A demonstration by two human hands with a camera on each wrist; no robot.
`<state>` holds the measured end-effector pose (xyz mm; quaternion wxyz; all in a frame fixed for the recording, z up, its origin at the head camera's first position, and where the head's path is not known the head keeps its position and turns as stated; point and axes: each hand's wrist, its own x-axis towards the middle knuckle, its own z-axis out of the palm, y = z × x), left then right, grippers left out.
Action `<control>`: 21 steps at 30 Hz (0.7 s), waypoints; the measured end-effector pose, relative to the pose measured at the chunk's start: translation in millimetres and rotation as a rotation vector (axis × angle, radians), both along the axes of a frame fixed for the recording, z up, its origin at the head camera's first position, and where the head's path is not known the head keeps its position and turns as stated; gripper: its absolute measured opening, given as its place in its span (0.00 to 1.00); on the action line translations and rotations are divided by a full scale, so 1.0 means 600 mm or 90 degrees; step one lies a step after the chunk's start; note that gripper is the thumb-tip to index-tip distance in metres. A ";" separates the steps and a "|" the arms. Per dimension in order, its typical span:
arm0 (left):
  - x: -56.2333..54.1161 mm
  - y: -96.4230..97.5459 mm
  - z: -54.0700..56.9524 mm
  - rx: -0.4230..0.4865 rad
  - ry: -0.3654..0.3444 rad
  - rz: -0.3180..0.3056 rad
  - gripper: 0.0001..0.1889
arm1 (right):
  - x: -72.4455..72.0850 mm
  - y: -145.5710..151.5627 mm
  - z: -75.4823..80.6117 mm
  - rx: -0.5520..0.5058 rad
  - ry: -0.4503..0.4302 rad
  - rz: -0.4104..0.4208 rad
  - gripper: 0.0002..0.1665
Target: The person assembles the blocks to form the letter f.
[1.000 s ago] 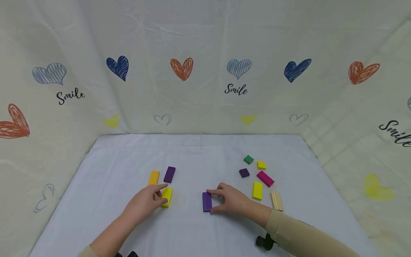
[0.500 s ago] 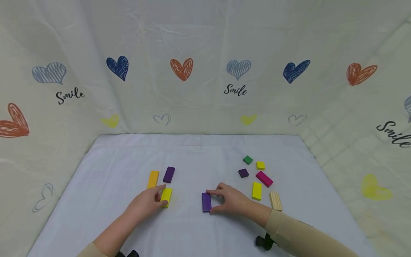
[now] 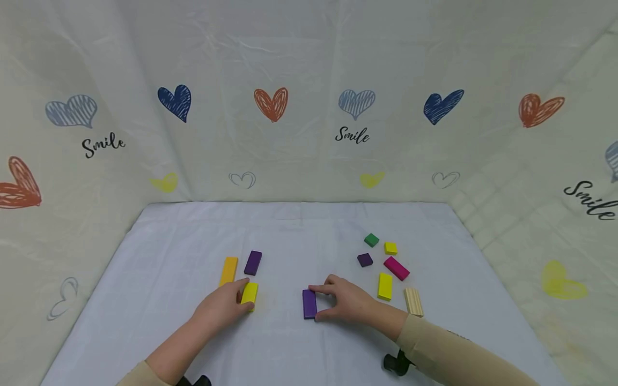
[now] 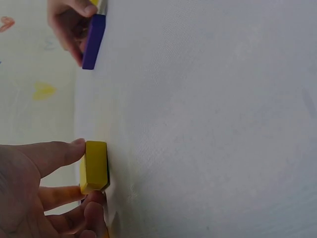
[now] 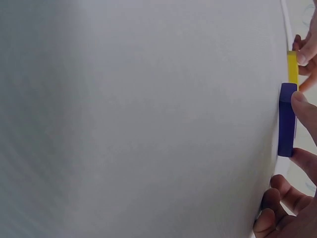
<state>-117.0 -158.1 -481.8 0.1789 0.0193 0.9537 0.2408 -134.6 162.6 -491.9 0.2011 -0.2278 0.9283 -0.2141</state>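
My left hand (image 3: 218,306) pinches a yellow rectangular block (image 3: 250,296) by its two ends, thumb at the near end and forefinger at the far one. In the left wrist view that yellow block (image 4: 96,166) sits between thumb and finger, low over the white cloth. To the right, a purple rectangular block (image 3: 309,304) lies lengthwise between the thumb and forefinger of my right hand (image 3: 346,303). The right wrist view shows thumb and finger touching both ends of this purple block (image 5: 287,121). Just beyond my left hand lie an orange block (image 3: 229,270) and another purple block (image 3: 253,262).
At the right of the white-covered table (image 3: 289,236) lie a green block (image 3: 372,239), small yellow (image 3: 390,248) and dark purple (image 3: 365,260) blocks, a magenta block (image 3: 396,268), a longer yellow block (image 3: 384,286) and a ridged wooden piece (image 3: 413,302). A printed curtain (image 3: 309,161) stands behind.
My left thumb and forefinger have closed in on the ends of the yellow block. The right hand and its purple block hold nearly still; the whole view has drifted slightly.
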 end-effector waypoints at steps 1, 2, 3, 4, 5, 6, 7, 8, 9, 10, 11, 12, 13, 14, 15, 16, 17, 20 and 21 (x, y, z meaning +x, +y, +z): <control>0.001 0.001 0.001 0.000 0.004 0.000 0.36 | 0.000 0.000 0.000 0.000 0.000 0.000 0.41; 0.001 0.002 0.002 0.000 0.009 0.000 0.35 | 0.000 0.000 -0.001 0.001 0.000 0.000 0.41; 0.001 0.003 0.002 0.000 0.014 -0.001 0.35 | 0.000 0.001 -0.001 0.002 0.000 0.000 0.41; 0.001 0.005 0.002 0.000 0.018 0.000 0.35 | 0.000 0.001 -0.001 0.002 0.000 0.000 0.41; 0.001 0.006 0.002 0.001 0.022 0.000 0.36 | 0.000 0.001 -0.001 0.002 0.001 0.001 0.41; 0.001 0.007 0.001 0.000 0.025 -0.001 0.36 | 0.000 0.001 -0.001 0.002 0.001 0.002 0.41; 0.001 0.009 0.000 0.001 0.028 -0.001 0.36 | 0.000 0.001 -0.001 0.001 0.001 0.003 0.41; 0.001 0.010 -0.001 0.005 0.029 0.000 0.35 | 0.000 0.001 -0.001 0.001 0.001 0.002 0.41; 0.001 0.011 -0.002 0.007 0.028 0.002 0.35 | 0.001 0.001 -0.002 0.001 0.002 0.003 0.41; 0.001 0.012 -0.004 0.008 0.027 0.004 0.35 | 0.000 0.002 -0.002 0.000 0.002 0.003 0.41; 0.001 0.013 -0.005 0.010 0.027 0.004 0.35 | 0.000 0.002 -0.002 0.000 0.002 0.003 0.41; 0.001 0.013 -0.005 0.012 0.027 0.005 0.35 | 0.000 0.002 -0.003 -0.001 0.002 0.003 0.41; 0.001 0.013 -0.006 0.014 0.025 0.007 0.35 | 0.000 0.002 -0.003 0.000 0.001 0.002 0.41; 0.001 0.013 -0.006 0.014 0.023 0.007 0.34 | 0.000 0.002 -0.003 -0.001 0.001 0.001 0.41; 0.001 0.012 -0.006 0.014 0.021 0.008 0.34 | -0.001 0.002 -0.002 -0.001 0.000 0.002 0.42; 0.001 0.011 -0.006 0.013 0.018 0.009 0.33 | -0.001 0.001 -0.002 -0.001 0.000 0.002 0.42; 0.001 0.010 -0.006 0.016 0.014 0.010 0.32 | -0.001 0.001 -0.001 0.001 0.000 0.003 0.42; -0.001 0.007 -0.004 0.033 -0.001 0.017 0.29 | 0.000 0.001 -0.001 0.005 0.002 0.005 0.42; -0.001 0.006 -0.003 0.043 -0.006 0.020 0.28 | 0.000 0.001 -0.001 0.008 0.005 0.006 0.42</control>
